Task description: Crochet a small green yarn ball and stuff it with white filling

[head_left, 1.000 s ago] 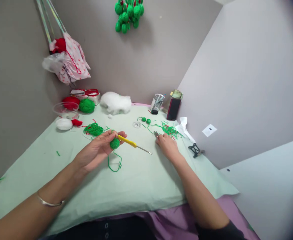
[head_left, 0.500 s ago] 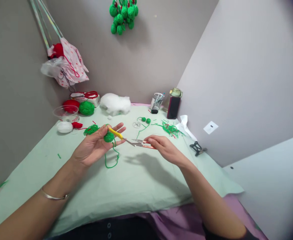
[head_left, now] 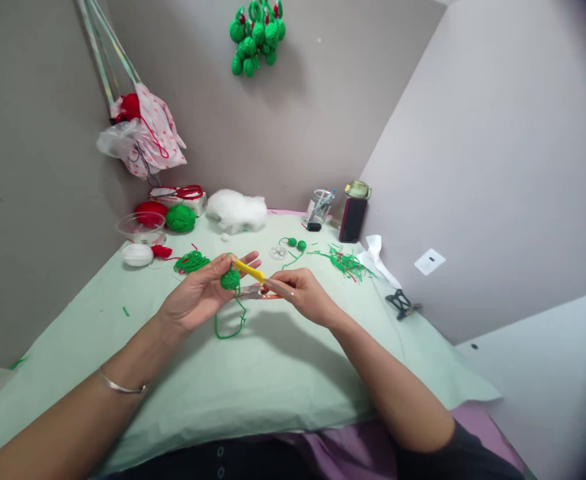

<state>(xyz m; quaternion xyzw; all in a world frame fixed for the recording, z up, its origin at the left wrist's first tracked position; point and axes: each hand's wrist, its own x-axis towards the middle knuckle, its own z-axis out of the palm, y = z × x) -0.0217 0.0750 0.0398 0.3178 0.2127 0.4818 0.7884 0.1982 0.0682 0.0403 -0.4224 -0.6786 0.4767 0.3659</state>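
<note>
Between the thumb and fingers of my left hand (head_left: 195,291) is a small green crocheted ball (head_left: 230,279), with a loop of green yarn (head_left: 230,337) hanging below it. A yellow-handled crochet hook (head_left: 249,270) reaches from the top of the ball toward my right hand (head_left: 305,295). My right fingers are closed at the hook's metal end and also have the small scissors (head_left: 267,295), whose blades point left, just beneath the hook. Two outer fingers of my left hand are stretched out behind the ball.
Green yarn strands (head_left: 190,262) lie behind my left hand, and yarn scraps (head_left: 345,262) at the right. White stuffing (head_left: 237,211), a green yarn ball (head_left: 181,218), a clear cup (head_left: 319,208) and a phone (head_left: 353,219) stand along the back. A black stand (head_left: 401,304) sits at the right edge.
My right hand has moved left, nearer the ball, and its fingers are now at the hook's metal end. The scissors have come left with it. The whole view has shifted slightly.
</note>
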